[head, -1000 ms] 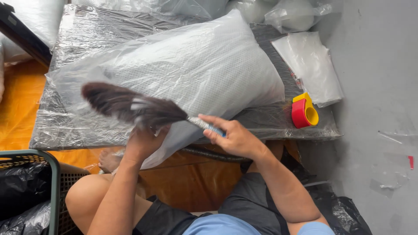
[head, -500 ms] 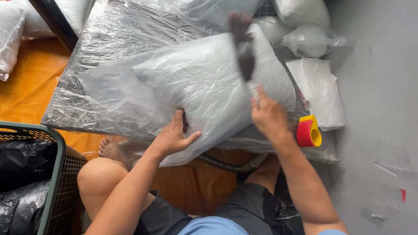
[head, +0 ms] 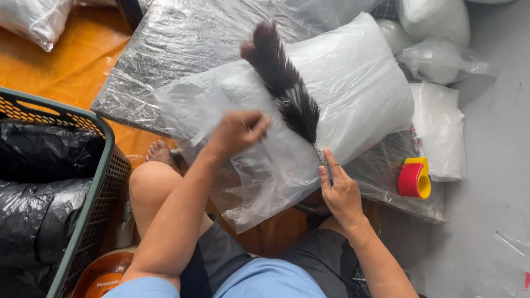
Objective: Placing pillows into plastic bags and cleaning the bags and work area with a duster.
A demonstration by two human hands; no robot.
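A person sat on the floor, seen from above, with both bare hands at work on a white pillow (head: 353,94) sealed in a clear plastic bag (head: 259,171). The left hand (head: 238,131) was curled into a loose fist, pinching the slack plastic of the bag near its open end, knuckles up. The right hand (head: 341,193) lay just to the right of it and a little nearer the body, fingers closed around the thin handle of a dark feather duster (head: 284,85). The duster's feathers stretched away from that hand, up and to the left across the top of the pillow, resting on the plastic.

The pillow lay on a flat dark board wrapped in shiny clear film (head: 182,49), which reached out beyond both hands. Just right of the right hand, at the board's edge, sat a red and yellow tape dispenser (head: 414,177). Beyond it, further right and farther off, lay more white bagged pillows (head: 439,129) on the grey floor (head: 491,221). Well to the left of the left hand stood a dark green mesh basket (head: 88,221) holding black plastic bags (head: 38,160), on an orange sheet (head: 61,66). The person's bare knee (head: 157,187) and foot (head: 161,153) showed below the left hand.
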